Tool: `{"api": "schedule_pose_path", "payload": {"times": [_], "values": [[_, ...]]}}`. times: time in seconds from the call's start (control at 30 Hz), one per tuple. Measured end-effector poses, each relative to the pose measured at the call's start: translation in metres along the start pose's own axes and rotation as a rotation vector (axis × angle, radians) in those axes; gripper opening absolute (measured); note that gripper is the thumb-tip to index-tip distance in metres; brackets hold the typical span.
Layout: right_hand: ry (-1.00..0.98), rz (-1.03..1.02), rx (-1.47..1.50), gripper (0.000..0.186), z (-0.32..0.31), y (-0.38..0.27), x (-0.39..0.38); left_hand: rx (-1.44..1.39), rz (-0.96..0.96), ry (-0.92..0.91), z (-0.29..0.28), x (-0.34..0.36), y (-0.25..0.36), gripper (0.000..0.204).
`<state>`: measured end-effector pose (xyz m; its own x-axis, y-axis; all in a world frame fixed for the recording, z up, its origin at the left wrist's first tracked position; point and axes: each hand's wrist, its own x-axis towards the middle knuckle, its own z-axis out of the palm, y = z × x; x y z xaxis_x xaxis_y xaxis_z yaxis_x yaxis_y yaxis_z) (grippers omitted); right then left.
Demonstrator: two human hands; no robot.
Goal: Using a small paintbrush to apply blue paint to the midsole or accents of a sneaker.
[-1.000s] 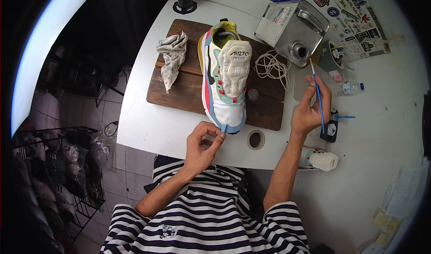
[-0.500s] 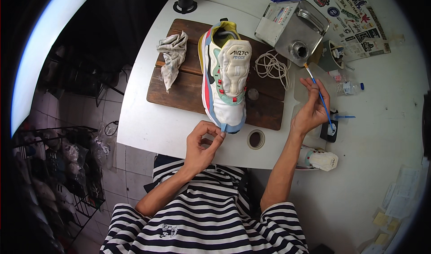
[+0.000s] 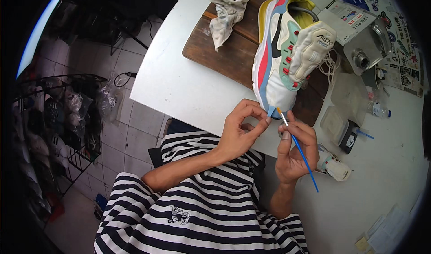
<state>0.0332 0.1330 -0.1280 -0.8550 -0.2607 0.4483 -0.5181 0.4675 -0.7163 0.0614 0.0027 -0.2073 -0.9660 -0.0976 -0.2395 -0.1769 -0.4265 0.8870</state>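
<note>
A multicoloured sneaker (image 3: pixel 278 90), white with blue, pink, yellow and mint parts, rests on a wooden board (image 3: pixel 233 58) with its toe toward me. My left hand (image 3: pixel 242 130) is closed in a pinch on the small blue tab at the toe tip. Between the fingers of my right hand (image 3: pixel 296 148) is a thin paintbrush (image 3: pixel 312 177) with a blue handle. Its orange bristles are at the toe, close by the left fingertips; whether they touch the surface is hard to tell. A grey piece shows inside the shoe opening.
A stained cloth (image 3: pixel 226 11) lies on the board's far left. To the right are a metal can (image 3: pixel 359 34), pale laces (image 3: pixel 331 70), a plastic tub (image 3: pixel 332 121), a black container (image 3: pixel 349 137), a small bottle (image 3: pixel 380 110) and another shoe (image 3: pixel 336 167). A rack (image 3: pixel 67 150) stands left.
My right hand has brought the paintbrush from beside the metal can's mouth down to the sneaker's toe. The left hand keeps its pinch on the tab. The whole view has shifted and turned.
</note>
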Motion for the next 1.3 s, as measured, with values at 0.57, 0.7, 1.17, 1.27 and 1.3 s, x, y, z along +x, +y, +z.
{"api": "schedule_pose_path", "payload": {"times": [0.57, 0.7, 1.17, 1.27, 1.3], "values": [[-0.093, -0.176, -0.289, 0.015, 0.019, 0.002, 0.025, -0.051, 0.015, -0.022, -0.005, 0.004, 0.007, 0.010], [-0.112, -0.108, -0.247, 0.014, 0.015, 0.001, 0.028, -0.052, 0.011, -0.016, -0.005, 0.003, 0.009, 0.010], [-0.157, 0.033, -0.202, 0.016, 0.009, -0.001, 0.040, -0.029, 0.059, -0.006, -0.005, 0.006, 0.006, 0.011], [-0.153, 0.050, -0.211, 0.017, 0.009, -0.001, 0.039, -0.052, 0.006, -0.031, -0.006, 0.004, 0.010, 0.010], [-0.155, 0.057, -0.209, 0.018, 0.009, -0.001, 0.039, -0.052, 0.004, -0.030, -0.006, 0.004, 0.011, 0.010]]}}
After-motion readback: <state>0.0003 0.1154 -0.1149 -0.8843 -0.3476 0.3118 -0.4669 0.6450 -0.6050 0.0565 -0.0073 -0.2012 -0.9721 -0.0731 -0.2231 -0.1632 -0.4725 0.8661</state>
